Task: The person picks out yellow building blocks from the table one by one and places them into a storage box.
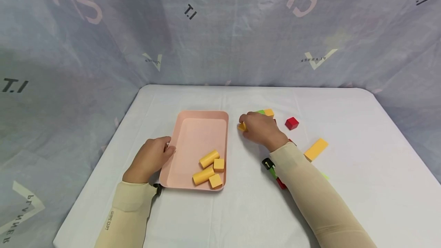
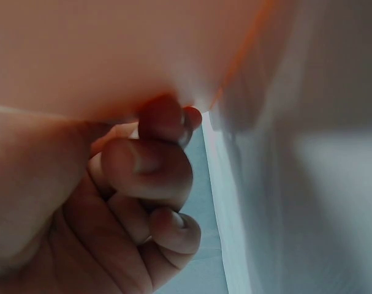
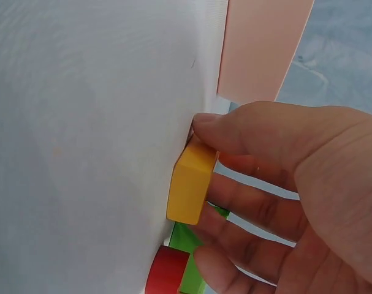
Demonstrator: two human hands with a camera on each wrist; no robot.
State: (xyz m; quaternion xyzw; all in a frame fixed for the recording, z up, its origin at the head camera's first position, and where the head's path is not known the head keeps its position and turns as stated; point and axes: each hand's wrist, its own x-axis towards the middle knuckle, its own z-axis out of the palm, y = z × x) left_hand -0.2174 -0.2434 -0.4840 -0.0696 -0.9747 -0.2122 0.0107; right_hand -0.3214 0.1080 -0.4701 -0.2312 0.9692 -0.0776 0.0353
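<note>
A pink tray (image 1: 198, 133) lies left of the table's middle. Two yellow cylinders (image 1: 209, 159) and two yellow cubes (image 1: 218, 165) lie in its near right corner. My left hand (image 1: 150, 159) grips the tray's left rim, thumb on top; in the left wrist view its fingers (image 2: 167, 174) curl beneath the tray wall. Right of the tray, my right hand (image 1: 260, 128) pinches a yellow block (image 3: 190, 184) between thumb and fingers, low over the table. Below that block in the right wrist view are a green block (image 3: 186, 242) and a red block (image 3: 167, 269).
Near the right hand lie a red cube (image 1: 291, 123), another yellow block (image 1: 268, 112) and a long yellow block (image 1: 316, 149). The right forearm partly covers several green and red blocks, including a red one (image 1: 281, 183). Printed fabric (image 1: 220, 30) hangs behind the white table (image 1: 193, 217).
</note>
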